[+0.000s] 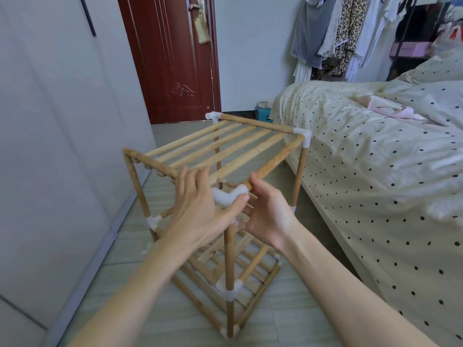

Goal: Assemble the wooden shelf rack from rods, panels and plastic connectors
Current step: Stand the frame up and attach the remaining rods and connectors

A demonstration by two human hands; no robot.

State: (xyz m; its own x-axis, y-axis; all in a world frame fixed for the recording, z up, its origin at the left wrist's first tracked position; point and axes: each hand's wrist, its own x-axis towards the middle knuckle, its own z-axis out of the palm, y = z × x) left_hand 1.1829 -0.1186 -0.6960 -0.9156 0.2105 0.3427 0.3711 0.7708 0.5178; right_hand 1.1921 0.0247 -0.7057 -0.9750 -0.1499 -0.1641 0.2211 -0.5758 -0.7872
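A wooden shelf rack (225,151) stands on the tiled floor, with slatted panels at the top, middle and bottom and white plastic connectors at most corners. At its near top corner, my left hand (200,204) grips a white plastic connector (229,196) between thumb and fingers. The right side rod (275,159) runs from that connector to the far right corner connector (304,135). My right hand (268,214) pinches the near end of this rod, right beside the connector. The near upright rod (229,259) rises to just below my hands. The near left top corner (127,152) shows bare wood.
A bed (375,159) with a dotted cover stands close on the right of the rack. A white wardrobe wall (62,121) is on the left. A red-brown door (172,58) stands behind, and clothes (338,28) hang at the back right. A teal box (263,113) sits by the bed.
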